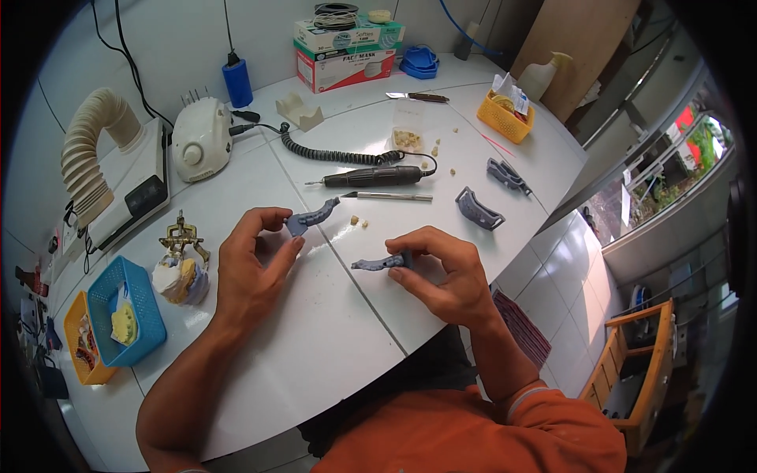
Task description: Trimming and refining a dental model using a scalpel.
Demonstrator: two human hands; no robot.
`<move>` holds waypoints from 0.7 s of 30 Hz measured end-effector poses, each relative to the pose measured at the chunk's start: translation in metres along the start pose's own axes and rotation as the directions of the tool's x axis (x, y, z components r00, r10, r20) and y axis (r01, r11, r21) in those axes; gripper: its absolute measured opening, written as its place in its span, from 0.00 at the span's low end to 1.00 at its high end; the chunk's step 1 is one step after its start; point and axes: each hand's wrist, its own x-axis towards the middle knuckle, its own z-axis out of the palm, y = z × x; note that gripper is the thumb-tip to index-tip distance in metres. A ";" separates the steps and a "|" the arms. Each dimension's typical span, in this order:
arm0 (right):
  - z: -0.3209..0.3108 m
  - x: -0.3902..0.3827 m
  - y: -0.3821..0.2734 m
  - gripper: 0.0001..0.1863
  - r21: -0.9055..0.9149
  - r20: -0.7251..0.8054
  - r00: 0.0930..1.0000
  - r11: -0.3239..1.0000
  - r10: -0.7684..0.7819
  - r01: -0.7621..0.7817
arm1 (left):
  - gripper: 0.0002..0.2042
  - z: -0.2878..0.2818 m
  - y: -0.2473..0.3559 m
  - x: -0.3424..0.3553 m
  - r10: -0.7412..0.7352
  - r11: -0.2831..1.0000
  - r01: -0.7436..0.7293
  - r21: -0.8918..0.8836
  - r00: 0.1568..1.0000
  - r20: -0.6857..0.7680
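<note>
By the thumb and fingers of the left hand [256,264], a grey curved piece [317,215] with a row of tooth-like shapes is pinched; it is held to the near left of the black handpiece [371,176]. By the right hand [451,276], a second grey piece [377,263] of similar form is held, its outer end being clamped between thumb and fingers; this one is found nearer to the person than the handpiece. The two grey pieces are kept apart from each other.

On the white bench [315,331], small yellowish bits [354,221] are scattered at the near side of the handpiece. A slim knife [390,196] is laid just beside the handpiece, also on its near side. Behind the handpiece a coiled black cord [339,154] is stretched, and by it the handpiece is connected to a white control box [200,140] at its left. A clear open box [407,139], partly filled with yellowish pieces, is placed behind the handpiece, toward its right end. To the right of the handpiece, two more grey pieces [479,210] are laid. Well to the left of the handpiece, and nearer to the person, a blue basket [151,327] and a brass-coloured frame [183,235] are seen.
</note>
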 end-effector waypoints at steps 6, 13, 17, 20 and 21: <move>-0.012 -0.011 0.019 0.26 0.562 -0.145 0.988 0.826 0.050 0.040 | 0.18 0.016 0.009 -0.013 0.102 0.944 -0.078 -0.320 0.993 0.061; -0.024 0.049 0.004 0.32 0.609 -0.127 0.989 0.782 -0.070 0.134 | 0.18 0.014 0.011 -0.014 0.041 0.833 0.035 -0.551 0.991 0.124; -0.026 0.114 -0.017 0.32 0.503 -0.037 0.991 0.854 -0.132 0.132 | 0.17 0.009 0.009 -0.007 -0.020 0.810 0.077 -0.582 0.994 0.103; -0.020 0.153 -0.023 0.32 0.541 0.067 0.989 0.838 -0.130 0.073 | 0.18 0.007 0.005 -0.003 -0.013 0.801 0.050 -0.596 0.998 0.067; -0.017 0.156 -0.021 0.32 0.545 0.088 0.987 0.836 -0.135 0.066 | 0.19 0.008 0.003 -0.004 0.008 0.798 0.024 -0.602 0.999 0.050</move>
